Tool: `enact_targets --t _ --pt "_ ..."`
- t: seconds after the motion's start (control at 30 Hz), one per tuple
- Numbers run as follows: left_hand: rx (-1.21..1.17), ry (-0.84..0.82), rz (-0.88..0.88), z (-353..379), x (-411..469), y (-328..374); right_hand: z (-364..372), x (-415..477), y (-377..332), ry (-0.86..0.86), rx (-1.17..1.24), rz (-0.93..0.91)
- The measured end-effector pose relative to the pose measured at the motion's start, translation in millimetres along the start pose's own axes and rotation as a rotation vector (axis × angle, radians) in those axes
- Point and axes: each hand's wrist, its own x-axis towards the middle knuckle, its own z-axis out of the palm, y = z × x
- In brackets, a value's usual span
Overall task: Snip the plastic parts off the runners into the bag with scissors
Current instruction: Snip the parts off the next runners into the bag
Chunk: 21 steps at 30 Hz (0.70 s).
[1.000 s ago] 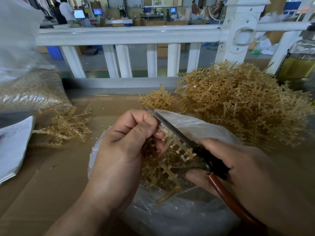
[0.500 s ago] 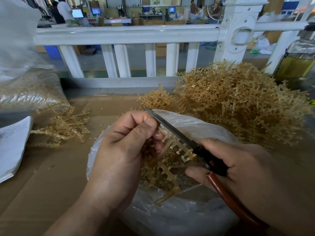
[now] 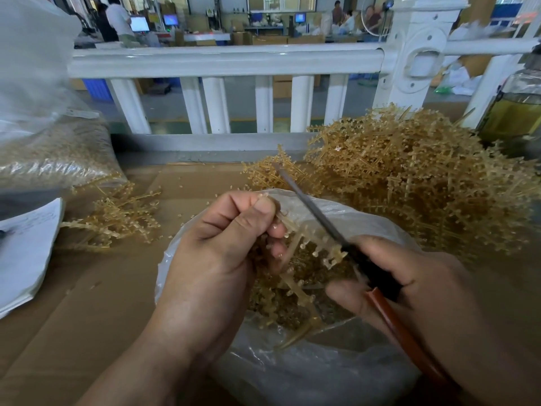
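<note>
With the left hand (image 3: 210, 259) pinching the runner (image 3: 295, 253) at centre frame over the open bag (image 3: 322, 376) and the right hand (image 3: 424, 288) curled round the scissors (image 3: 322, 224), best to set blades close against each stem, clear of fingertips, for a straight drop inside.

Light even, diffuse, moderately bright; shadows soft. Faint sheen on the white painted metal railing (image 3: 228, 58), which bows toward the frame edges. Translucent plastic sack (image 3: 32, 68) at upper left blurred. Dark steel scissor blade (image 3: 308, 205) slightly smeared.
</note>
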Motion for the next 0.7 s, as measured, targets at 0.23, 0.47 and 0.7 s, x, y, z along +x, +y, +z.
enact_targets --t 0.23,0.47,0.7 --pt "0.070 -0.005 -0.083 4.5 -4.3 0.9 14.5 3.7 -2.7 0.082 0.897 0.124" --pt "0.123 -0.009 -0.097 7.0 -6.4 -2.6 30.6 5.8 1.5 0.200 1.052 0.129" --pt "-0.061 -0.106 -0.358 3.4 -2.6 1.0 33.2 19.4 5.4 0.449 1.220 0.015"
